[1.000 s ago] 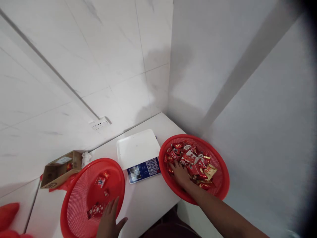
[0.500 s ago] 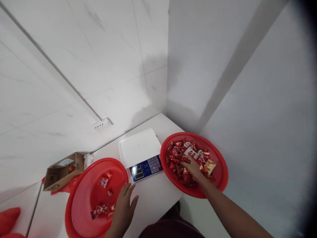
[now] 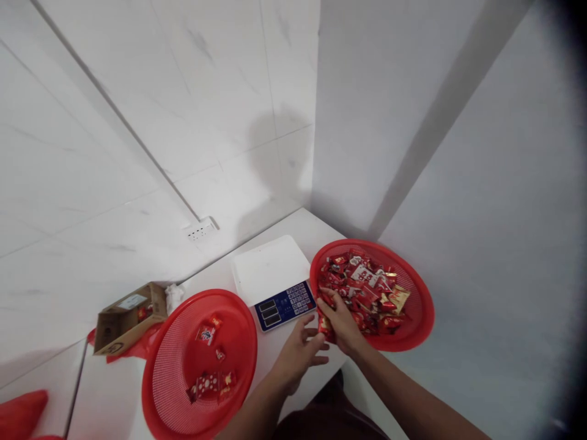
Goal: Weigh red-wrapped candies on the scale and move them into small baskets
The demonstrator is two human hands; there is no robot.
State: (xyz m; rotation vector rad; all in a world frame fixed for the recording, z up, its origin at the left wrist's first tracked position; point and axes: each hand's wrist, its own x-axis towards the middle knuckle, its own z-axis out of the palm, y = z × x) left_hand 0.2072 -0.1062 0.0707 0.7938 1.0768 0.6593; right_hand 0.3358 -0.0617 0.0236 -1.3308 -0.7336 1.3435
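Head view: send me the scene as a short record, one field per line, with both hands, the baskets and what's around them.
right hand: closed on red packets at the near left rim of the right basket
left hand: open, close to the right hand; contact unclear
right basket: heap of red and gold packets
left basket: a few scattered packets
scale: between the baskets, keypad facing the person
cardboard box: left of the left basket
wall socket: above the table

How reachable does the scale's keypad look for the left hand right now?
Probably yes: the left hand hovers just in front of the keypad, its fingers spread, and nothing seems to lie over the keys.
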